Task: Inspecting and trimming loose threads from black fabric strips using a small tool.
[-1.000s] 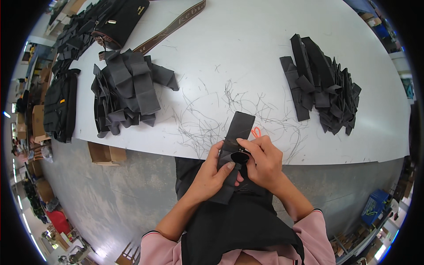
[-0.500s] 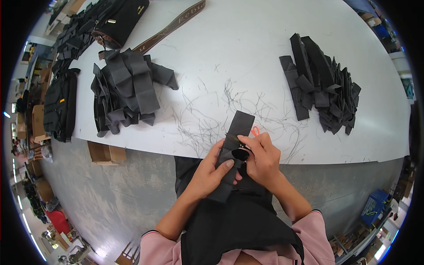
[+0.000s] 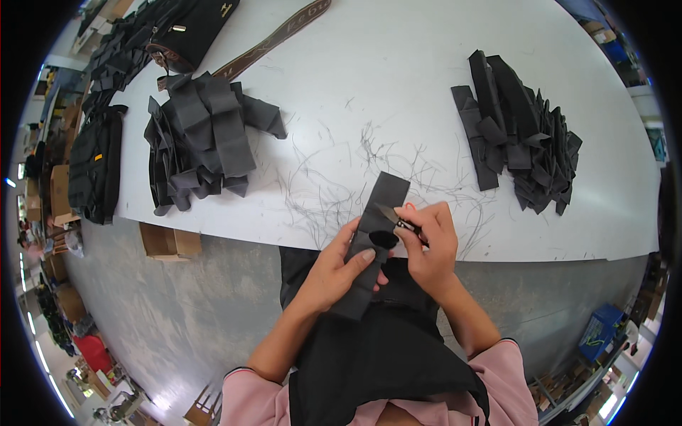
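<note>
My left hand [image 3: 331, 275] is closed on a dark grey fabric strip [image 3: 388, 190], thumb on top, and the strip slants up and away over the table's near edge. A black rounded patch [image 3: 383, 239] shows on the strip beside my thumb; I cannot tell if it is an opening or a piece of cloth. My right hand [image 3: 432, 248] grips a pair of small thread snips [image 3: 406, 224], their pointed blades lying against the strip's right side. Part of an orange-red loop [image 3: 410, 206] shows by the right fingertips.
Loose thread ends [image 3: 312, 188] litter the white table [image 3: 398, 57]. Piles of grey strips lie left [image 3: 213, 121] and right [image 3: 522, 138]. Farther left are a black bag [image 3: 195, 39], a brown patterned strap [image 3: 273, 41] and a black backpack [image 3: 96, 167]. A cardboard box [image 3: 170, 243] sits below the table edge.
My right hand has shifted slightly right and turned, so the snips' blades now show more plainly. The left hand still holds the strip, which has moved slightly up in the picture.
</note>
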A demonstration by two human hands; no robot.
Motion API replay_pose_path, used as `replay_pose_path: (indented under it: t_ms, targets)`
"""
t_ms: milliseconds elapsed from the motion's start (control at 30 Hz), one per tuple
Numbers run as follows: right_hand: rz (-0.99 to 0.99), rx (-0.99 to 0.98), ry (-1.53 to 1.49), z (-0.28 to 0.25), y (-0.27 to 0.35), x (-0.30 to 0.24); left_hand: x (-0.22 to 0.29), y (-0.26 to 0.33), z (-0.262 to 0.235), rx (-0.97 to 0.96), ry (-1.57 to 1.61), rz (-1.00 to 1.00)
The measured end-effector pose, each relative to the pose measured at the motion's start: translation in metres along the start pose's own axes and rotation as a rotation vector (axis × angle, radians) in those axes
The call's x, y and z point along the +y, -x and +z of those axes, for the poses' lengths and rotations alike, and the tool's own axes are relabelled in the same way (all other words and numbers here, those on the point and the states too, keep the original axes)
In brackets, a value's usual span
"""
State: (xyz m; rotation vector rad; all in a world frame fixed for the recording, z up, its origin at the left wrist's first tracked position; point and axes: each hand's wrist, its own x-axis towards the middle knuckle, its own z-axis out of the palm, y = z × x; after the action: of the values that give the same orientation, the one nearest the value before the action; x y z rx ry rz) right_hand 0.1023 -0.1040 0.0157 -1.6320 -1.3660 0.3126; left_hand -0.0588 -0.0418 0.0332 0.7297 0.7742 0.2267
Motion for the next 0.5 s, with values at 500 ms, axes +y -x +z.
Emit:
replay_pose_path:
  t_ms: [500]
  targets:
    - [0.197,-0.212,-0.052,-0.024,0.014,-0.022,-0.006,-0.002,-0.009,0.002,0.123,0.132]
